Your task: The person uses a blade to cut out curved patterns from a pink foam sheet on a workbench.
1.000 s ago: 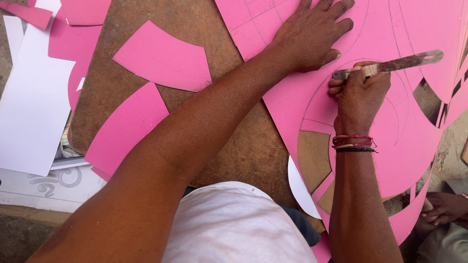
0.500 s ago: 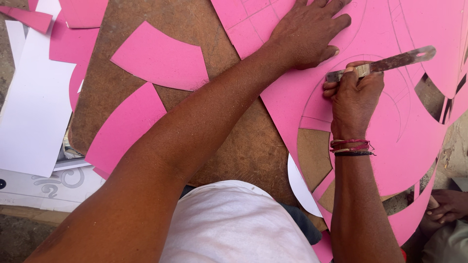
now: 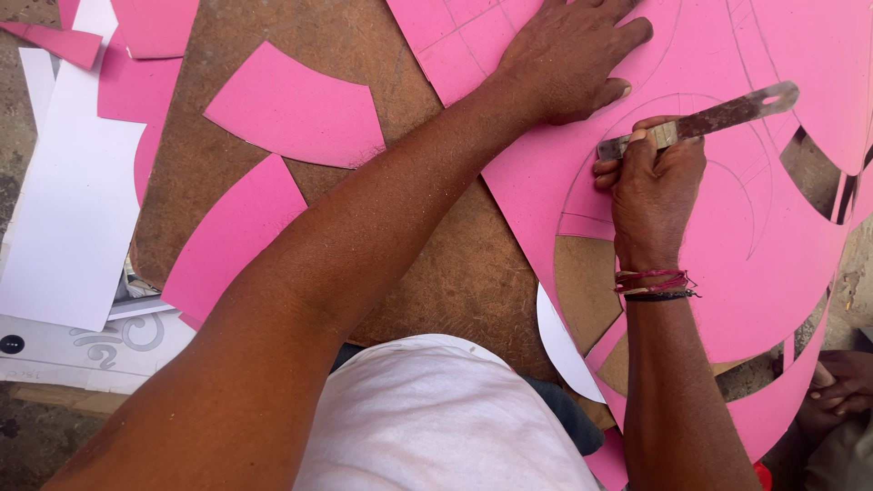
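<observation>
A large pink sheet with pencilled curves and cut-out gaps lies over a brown board. My left hand presses flat on the sheet near its upper left part, fingers spread. My right hand is closed around a rusty flat metal blade, whose near end meets the sheet along a drawn curve. Red and black thread bands circle my right wrist.
Two cut curved pink pieces lie on the board to the left. White sheets and pink scraps sit at the far left. Another person's hand rests at the lower right edge.
My right hand with the blade has drawn slightly toward me along the curve. My left hand stays pressed on the sheet.
</observation>
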